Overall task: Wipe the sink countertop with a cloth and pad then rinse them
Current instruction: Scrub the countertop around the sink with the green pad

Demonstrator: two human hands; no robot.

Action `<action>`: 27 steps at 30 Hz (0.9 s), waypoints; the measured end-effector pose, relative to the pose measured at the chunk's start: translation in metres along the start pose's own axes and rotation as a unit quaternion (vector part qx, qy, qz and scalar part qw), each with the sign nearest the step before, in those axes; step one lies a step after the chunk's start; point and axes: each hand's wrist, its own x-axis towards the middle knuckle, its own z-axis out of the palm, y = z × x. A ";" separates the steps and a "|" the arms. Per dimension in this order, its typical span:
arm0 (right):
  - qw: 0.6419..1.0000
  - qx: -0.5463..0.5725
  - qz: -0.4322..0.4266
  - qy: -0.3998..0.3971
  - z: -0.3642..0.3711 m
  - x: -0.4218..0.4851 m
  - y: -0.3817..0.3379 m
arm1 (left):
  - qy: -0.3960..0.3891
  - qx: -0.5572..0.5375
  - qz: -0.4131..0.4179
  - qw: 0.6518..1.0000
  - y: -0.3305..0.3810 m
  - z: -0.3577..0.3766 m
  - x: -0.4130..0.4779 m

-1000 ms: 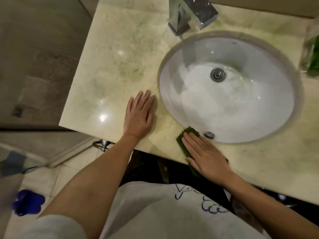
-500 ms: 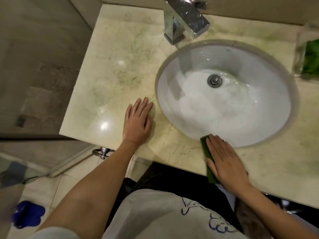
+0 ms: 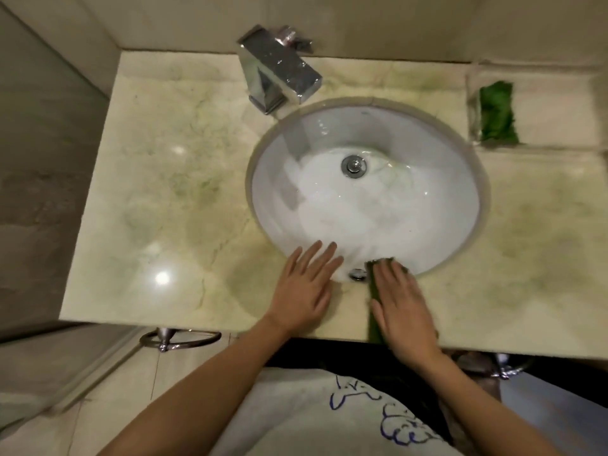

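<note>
both hands lie flat on the pale marble surface at the near rim of the round white sink basin. the right hand presses a dark green scouring pad onto the strip just in front of the basin, its fingers straight and spread over the pad, not curled round it. the pad's far edge reaches the basin's lip. the left hand rests just left of the pad, fingers straight and holding nothing, their tips over the rim. wiping looks to be the step in hand, with rinsing not yet begun. greenish stains show left and right of the basin, so the next move likely calls for firm, flat pressure swept toward them. a bright green cloth lies behind and right of the basin.
</note>
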 end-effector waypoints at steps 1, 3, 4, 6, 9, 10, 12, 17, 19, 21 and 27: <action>0.999 -0.009 -0.043 -0.007 0.003 -0.006 0.000 | -0.009 0.004 0.006 1.000 0.010 0.005 0.006; 0.993 -0.023 -0.109 -0.038 0.002 -0.030 0.022 | -0.031 0.009 0.012 0.999 0.028 0.014 0.014; 0.993 -0.024 -0.111 -0.041 -0.002 -0.042 0.040 | -0.045 0.015 0.013 0.999 0.036 0.019 0.017; 0.997 -0.018 -0.072 -0.024 -0.013 -0.050 0.076 | -0.060 0.038 0.006 0.997 0.050 0.027 0.022; 1.000 -0.004 0.012 0.011 -0.018 -0.023 0.093 | -0.042 0.056 -0.032 0.997 0.066 0.035 0.028; 0.999 -0.001 0.023 0.022 -0.017 -0.012 0.086 | -0.031 0.053 -0.046 0.997 0.069 0.036 0.030; 1.000 -0.004 -0.022 0.009 -0.011 -0.015 0.078 | -0.024 0.045 -0.065 0.997 0.081 0.039 0.035; 0.991 -0.036 -0.127 -0.005 -0.019 -0.062 0.147 | -0.058 0.055 -0.081 0.994 0.113 0.054 0.050; 0.998 -0.017 -0.062 0.011 -0.025 -0.044 0.161 | -0.071 0.068 -0.105 0.990 0.113 0.057 0.051; 0.999 0.003 -0.002 0.032 -0.027 -0.017 0.152 | -0.073 0.067 -0.119 0.988 0.112 0.057 0.051; 0.989 -0.023 -0.141 -0.029 -0.024 -0.050 0.159 | -0.073 0.064 -0.129 0.987 0.112 0.057 0.052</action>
